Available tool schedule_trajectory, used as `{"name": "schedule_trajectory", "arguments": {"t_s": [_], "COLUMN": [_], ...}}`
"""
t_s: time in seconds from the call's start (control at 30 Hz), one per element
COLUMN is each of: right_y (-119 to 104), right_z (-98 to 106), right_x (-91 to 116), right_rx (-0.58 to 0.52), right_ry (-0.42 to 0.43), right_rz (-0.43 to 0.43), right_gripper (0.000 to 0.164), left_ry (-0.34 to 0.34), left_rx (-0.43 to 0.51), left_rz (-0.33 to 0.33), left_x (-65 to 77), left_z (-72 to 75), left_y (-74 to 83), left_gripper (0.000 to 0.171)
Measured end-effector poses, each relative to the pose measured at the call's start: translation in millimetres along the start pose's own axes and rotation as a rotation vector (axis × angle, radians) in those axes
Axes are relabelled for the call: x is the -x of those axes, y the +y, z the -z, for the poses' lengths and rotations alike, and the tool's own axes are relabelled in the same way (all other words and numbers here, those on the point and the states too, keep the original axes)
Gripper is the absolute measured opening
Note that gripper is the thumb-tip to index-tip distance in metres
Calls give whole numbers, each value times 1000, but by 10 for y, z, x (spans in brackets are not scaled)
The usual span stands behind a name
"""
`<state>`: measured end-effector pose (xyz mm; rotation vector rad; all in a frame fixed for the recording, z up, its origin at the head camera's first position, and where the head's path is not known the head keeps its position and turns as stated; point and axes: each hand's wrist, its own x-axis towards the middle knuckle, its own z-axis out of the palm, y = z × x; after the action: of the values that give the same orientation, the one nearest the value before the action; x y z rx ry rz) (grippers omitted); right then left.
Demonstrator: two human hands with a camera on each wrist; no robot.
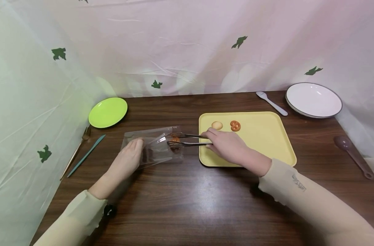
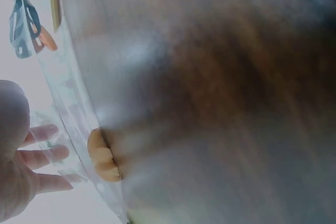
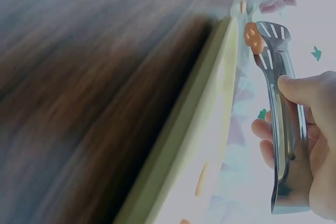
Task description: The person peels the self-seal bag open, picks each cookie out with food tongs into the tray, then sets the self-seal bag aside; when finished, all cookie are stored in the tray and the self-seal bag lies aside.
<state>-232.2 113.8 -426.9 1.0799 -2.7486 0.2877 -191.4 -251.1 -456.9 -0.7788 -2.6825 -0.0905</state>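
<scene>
My left hand (image 1: 129, 154) holds a clear plastic bag (image 1: 154, 152) by its side, with the bag's mouth facing right. In the left wrist view, a tan baked piece (image 2: 102, 157) lies low along the bag beside the fingers. Metal slotted tongs (image 3: 281, 103) are gripped in my right hand (image 1: 225, 145), over the left part of the yellow tray (image 1: 260, 147). Between the tong tips is a brown pretzel-shaped biscuit (image 3: 253, 38), located at the mouth end of the bag in the head view. On the tray lie a round tan biscuit (image 1: 217, 125) and another pretzel-shaped biscuit (image 1: 235, 126).
Far left are a green plate (image 1: 108, 112), a gold fork (image 1: 77, 150) and a teal knife (image 1: 86, 156). A pale spoon (image 1: 272, 103) and a white dish (image 1: 313, 100) stand behind the tray to the right. A brown spoon (image 1: 353, 155) lies near the right edge. Cloth walls surround the table.
</scene>
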Motion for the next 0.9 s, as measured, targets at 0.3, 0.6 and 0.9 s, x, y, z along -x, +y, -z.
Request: {"name": "schedule_trajectory", "arguments": {"t_s": [0.3, 0.6, 0.9], "right_y": [266, 561, 773], "right_z": [203, 259, 222], "right_x": [370, 822, 987], "right_rx": [1, 27, 55], "right_ry": [35, 60, 46], "right_rz": [-89, -169, -210], "right_gripper": [41, 40, 40], "left_ry": [13, 7, 14], "left_rx": [6, 4, 12], "left_rz": [-2, 12, 4], "left_x": [7, 15, 3], "left_z": [-4, -20, -13], "left_y": [5, 4, 14], "left_gripper": [11, 14, 14]}}
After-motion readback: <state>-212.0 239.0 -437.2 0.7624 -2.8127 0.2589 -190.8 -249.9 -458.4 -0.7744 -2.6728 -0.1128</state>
